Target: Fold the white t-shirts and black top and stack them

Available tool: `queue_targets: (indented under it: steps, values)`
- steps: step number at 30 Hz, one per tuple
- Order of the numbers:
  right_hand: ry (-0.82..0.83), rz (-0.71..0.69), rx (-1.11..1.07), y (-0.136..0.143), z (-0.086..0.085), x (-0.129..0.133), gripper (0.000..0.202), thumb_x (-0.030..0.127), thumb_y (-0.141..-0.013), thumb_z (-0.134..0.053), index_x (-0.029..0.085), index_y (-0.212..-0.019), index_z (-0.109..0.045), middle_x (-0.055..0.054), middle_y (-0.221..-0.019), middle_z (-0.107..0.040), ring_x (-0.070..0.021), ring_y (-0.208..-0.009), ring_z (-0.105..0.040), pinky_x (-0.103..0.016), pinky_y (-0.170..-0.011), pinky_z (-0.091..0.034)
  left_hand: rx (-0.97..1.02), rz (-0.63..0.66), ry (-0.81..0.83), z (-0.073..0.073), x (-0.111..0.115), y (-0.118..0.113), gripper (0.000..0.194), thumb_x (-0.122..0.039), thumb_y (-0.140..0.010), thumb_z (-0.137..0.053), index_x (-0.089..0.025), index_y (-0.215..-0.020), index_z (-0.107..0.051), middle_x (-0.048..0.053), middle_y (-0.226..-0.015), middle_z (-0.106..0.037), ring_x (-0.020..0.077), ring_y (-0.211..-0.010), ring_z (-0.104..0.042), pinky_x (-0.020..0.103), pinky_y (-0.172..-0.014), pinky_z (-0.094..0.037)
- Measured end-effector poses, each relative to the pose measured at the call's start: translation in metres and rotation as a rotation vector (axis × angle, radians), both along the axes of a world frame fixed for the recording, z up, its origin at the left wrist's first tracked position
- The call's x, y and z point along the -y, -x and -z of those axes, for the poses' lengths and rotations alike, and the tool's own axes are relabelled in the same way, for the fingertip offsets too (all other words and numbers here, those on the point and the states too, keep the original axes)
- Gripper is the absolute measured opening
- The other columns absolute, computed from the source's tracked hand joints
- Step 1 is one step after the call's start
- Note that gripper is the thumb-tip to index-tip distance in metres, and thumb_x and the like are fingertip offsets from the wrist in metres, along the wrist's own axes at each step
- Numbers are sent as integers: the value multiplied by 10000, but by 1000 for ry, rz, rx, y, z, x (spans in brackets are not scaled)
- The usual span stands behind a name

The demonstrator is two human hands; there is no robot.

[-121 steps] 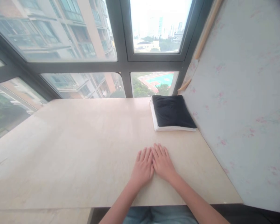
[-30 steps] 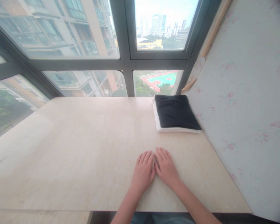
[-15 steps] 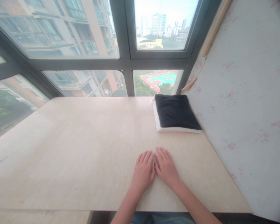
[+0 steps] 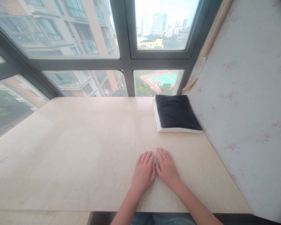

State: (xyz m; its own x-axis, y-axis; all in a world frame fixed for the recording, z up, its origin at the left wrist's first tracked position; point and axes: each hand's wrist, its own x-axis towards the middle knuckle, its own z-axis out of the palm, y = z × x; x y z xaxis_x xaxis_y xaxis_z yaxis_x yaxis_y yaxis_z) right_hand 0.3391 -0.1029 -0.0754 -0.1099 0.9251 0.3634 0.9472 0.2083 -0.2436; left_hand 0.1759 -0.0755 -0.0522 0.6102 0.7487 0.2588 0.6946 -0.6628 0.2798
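Observation:
My left hand lies palm down on the pale tabletop, fingers stretched forward. Beside it my right hand rests flat in the same way, its thumb close to the left thumb. Neither hand holds anything. Beyond the right hand, at the table's back right, sits a stack of folded cloth: a black folded piece on top and white folded fabric beneath it. Both hands are apart from the stack.
A wall with flowered paper borders the table on the right. Dark-framed windows stand along the back and left edges, with buildings and a sports court outside. The table's front edge runs close to my body.

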Motion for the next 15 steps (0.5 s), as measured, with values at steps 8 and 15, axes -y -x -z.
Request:
queue_targets:
  steps: [8, 15]
  values:
    - [5, -3, 0, 0, 0, 0, 401, 227, -938, -430, 137, -1297, -583, -87, -1477, -489, -252, -1405, -389, -468, -1177, -315, 19, -4, -4, 0, 0, 0, 499, -204, -907, -471, -169, -1405, -467, 112, -1471, -504, 273, -1396, -420, 508, -1159, -353]
    - [-8, -3, -6, 0, 0, 0, 441, 226, -940, -419, 121, -1352, -539, -102, -1469, -495, -255, -1398, -400, -472, -1177, -315, 28, 4, 2, 1, 0, 0, 454, -199, -902, -471, -185, -1354, -514, 109, -1475, -499, 268, -1399, -416, 507, -1162, -351]
